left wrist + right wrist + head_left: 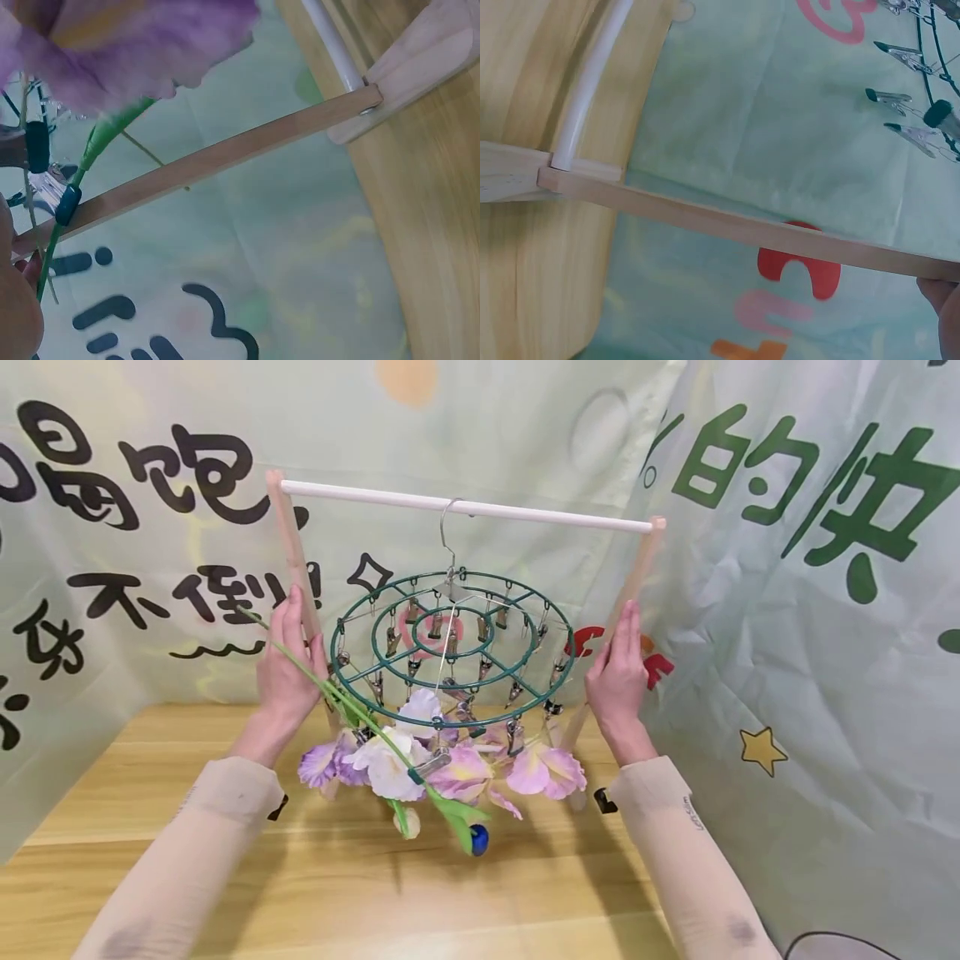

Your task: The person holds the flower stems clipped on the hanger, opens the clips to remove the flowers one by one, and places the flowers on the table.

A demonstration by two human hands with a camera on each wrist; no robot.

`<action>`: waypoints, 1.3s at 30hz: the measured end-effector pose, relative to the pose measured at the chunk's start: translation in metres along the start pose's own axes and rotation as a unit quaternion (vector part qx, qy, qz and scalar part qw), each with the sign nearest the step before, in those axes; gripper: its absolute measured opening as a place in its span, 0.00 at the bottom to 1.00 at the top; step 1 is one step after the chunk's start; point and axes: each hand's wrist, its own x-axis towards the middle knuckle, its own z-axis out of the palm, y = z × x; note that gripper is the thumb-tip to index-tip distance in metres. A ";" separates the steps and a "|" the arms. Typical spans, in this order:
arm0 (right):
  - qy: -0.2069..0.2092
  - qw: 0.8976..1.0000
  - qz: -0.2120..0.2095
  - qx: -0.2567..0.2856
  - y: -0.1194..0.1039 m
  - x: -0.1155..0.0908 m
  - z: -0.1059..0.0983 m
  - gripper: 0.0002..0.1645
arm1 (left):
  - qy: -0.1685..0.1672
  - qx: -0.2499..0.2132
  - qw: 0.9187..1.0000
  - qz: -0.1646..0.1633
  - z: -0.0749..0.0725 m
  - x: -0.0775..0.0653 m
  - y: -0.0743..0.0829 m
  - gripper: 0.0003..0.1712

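A wooden rack with a white crossbar (525,513) stands upright between my hands. My left hand (288,660) holds its left post (225,155), and my right hand (618,668) holds the right post (720,225), thumbs on the inner sides. From the crossbar, by a metal hook (443,531), hangs a round green clip hanger (438,723) with many metal clips. Artificial flowers dangle low on it: a purple one (321,765), a white one (390,766) and pink ones (546,772). A long green stem (358,708) slants past my left hand. A cream bud (407,823) and a blue bud (479,840) droop lowest.
The rack stands on a wood-grain table (337,893). Behind and to both sides hangs a pale printed cloth (825,652) with large characters. Near the table, a white lower rod (592,90) joins the rack's feet. Small black pieces (604,801) show beside my sleeves.
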 end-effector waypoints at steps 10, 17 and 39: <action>-0.022 1.000 0.003 0.010 -0.013 -0.001 0.023 0.39 | -0.042 0.009 0.998 -0.043 -0.014 -0.001 -0.018 0.42; -0.033 0.999 0.001 0.020 -0.023 -0.002 0.034 0.39 | -0.056 0.008 0.997 -0.054 -0.020 0.000 -0.032 0.44; -0.036 0.998 0.006 0.046 -0.038 0.007 0.041 0.37 | -0.070 0.005 0.995 -0.064 -0.030 0.016 -0.043 0.47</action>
